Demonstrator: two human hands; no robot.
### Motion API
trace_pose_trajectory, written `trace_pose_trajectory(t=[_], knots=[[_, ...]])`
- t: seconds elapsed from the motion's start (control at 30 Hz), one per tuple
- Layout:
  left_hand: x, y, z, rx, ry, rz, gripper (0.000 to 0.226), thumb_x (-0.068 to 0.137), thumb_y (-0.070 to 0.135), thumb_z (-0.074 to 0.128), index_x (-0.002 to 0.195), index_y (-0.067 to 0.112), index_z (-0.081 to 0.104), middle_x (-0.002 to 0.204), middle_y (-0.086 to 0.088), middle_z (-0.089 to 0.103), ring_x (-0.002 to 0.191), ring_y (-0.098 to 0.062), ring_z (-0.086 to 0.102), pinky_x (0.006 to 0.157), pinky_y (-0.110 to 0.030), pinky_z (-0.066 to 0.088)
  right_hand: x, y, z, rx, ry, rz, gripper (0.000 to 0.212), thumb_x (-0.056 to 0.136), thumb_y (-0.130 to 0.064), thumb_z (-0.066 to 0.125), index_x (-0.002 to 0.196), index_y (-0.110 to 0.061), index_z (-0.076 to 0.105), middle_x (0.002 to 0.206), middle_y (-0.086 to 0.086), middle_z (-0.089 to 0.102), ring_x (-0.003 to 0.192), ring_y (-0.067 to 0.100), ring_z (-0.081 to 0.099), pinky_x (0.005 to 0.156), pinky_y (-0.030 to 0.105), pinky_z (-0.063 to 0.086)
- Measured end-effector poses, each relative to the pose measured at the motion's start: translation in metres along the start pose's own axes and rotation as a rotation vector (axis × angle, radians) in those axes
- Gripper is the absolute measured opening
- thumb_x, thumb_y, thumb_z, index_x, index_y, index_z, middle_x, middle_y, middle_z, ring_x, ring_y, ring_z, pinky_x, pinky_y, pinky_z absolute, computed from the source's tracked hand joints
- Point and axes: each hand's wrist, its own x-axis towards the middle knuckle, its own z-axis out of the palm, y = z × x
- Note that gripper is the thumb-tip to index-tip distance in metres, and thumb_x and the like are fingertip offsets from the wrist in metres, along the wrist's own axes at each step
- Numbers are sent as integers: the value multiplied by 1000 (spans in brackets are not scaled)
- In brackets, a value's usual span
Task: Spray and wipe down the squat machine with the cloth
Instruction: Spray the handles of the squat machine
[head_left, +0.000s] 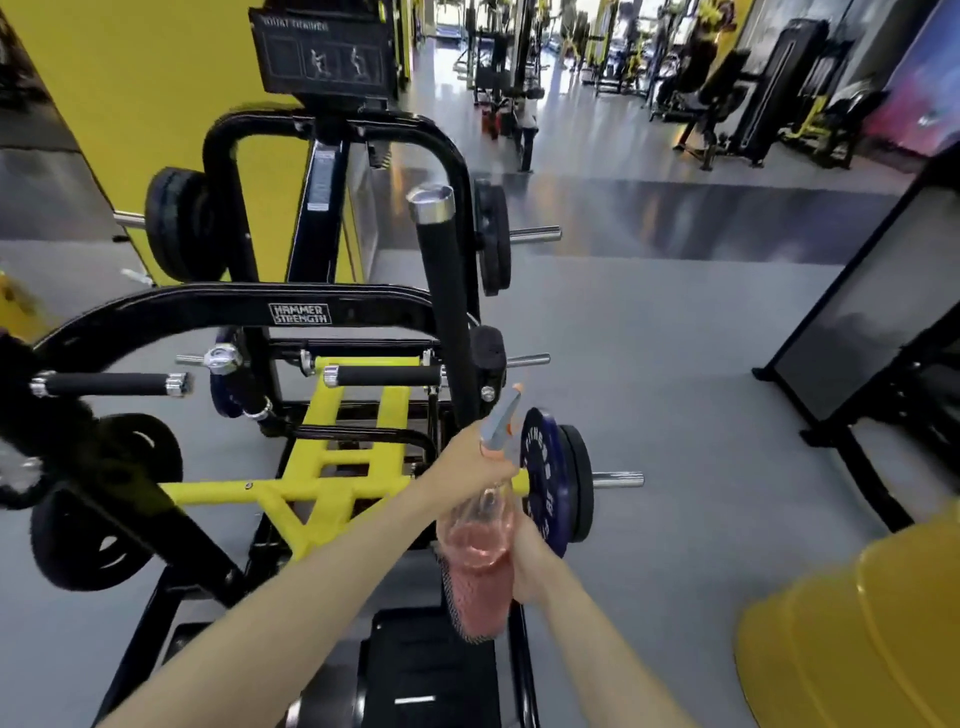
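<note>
The squat machine (300, 314) is a black and yellow frame filling the left and centre, with padded grips and an upright black handle (441, 270). In front of it I hold a clear spray bottle (480, 530) of pink liquid, its grey head and orange nozzle pointing up and right. My left hand (470, 460) is closed around the bottle's neck at the trigger. My right hand (530, 558) grips the bottle's body from the right. A reddish mesh-patterned cloth (470, 608) hangs below the bottle at my right hand.
A blue weight plate (540, 478) sits on the machine's right peg just behind the bottle, and black plates (176, 223) are on the left side. A black-framed panel (857, 322) stands to the right, with a yellow rounded object (857, 623) at lower right. Other gym machines (727, 93) stand far back.
</note>
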Motion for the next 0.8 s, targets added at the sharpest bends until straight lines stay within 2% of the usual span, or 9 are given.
trace_pose_trajectory(t=[0.07, 0.1, 0.17, 0.23, 0.33, 0.5, 0.6, 0.7, 0.8], knots=[[-5, 9, -1, -36, 65, -45, 46, 78, -7, 60, 118, 15, 56, 58, 10, 43, 54, -13, 35, 51, -23, 32, -5, -6, 4, -56, -6, 86, 80, 68, -68, 71, 117, -5, 64, 117, 19, 65, 109, 33, 62, 89, 36, 51], [-9, 12, -2, -58, 85, -53, 54, 76, -3, 61, 124, 20, 54, 68, 12, 48, 53, -11, 34, 50, -24, 33, -13, -10, 6, -56, -32, 134, 88, 66, -74, 68, 121, -5, 64, 122, 19, 64, 115, 33, 60, 96, 38, 49], [-14, 16, -2, -82, 84, -77, 72, 72, 4, 59, 133, 39, 45, 98, 12, 52, 50, -7, 34, 52, -30, 34, -26, -17, 5, -70, -15, 177, 64, 87, -60, 56, 120, -6, 66, 121, 17, 65, 116, 31, 60, 100, 41, 48], [-18, 20, -3, -69, 61, -84, 76, 72, 1, 54, 131, 48, 42, 106, 11, 51, 52, -6, 34, 53, -30, 34, -31, -18, 1, -128, -51, 238, 64, 84, -60, 58, 122, -10, 65, 121, 14, 66, 116, 28, 60, 102, 41, 47], [-28, 28, -6, 4, 26, -103, 63, 71, 10, 55, 119, 50, 49, 102, 7, 49, 63, -5, 40, 61, -33, 40, -42, -30, 11, -279, -155, 255, 59, 77, -64, 65, 111, -17, 72, 114, 6, 70, 113, 25, 62, 100, 39, 49], [-46, 67, -32, 57, 67, -101, 47, 72, 2, 64, 109, 28, 49, 55, 7, 40, 50, -9, 33, 59, -36, 35, -61, -69, 29, -496, -138, 257, 39, 81, -48, 67, 101, -15, 71, 108, 6, 71, 105, 24, 65, 96, 37, 51], [-50, 89, -52, 55, 130, -51, 61, 77, -8, 59, 120, 34, 50, 66, -5, 42, 49, -10, 33, 49, -28, 40, -60, -93, 42, -598, -123, 172, 25, 74, -38, 73, 83, -15, 70, 96, 7, 71, 100, 28, 65, 94, 39, 52], [-61, 107, -70, 78, 208, -9, 74, 79, -11, 54, 126, 45, 43, 68, -5, 41, 45, -8, 25, 46, -21, 31, -70, -113, 51, -758, -158, 120, 31, 67, -35, 75, 84, -9, 73, 97, 9, 71, 98, 26, 66, 91, 42, 53], [-70, 119, -85, 85, 274, 20, 69, 78, -10, 57, 116, 46, 47, 63, -8, 33, 49, -13, 27, 54, -28, 29, -79, -125, 57, -796, -108, -17, 25, 78, -34, 75, 74, -11, 69, 83, 4, 63, 76, 16, 57, 65, 27, 44]])
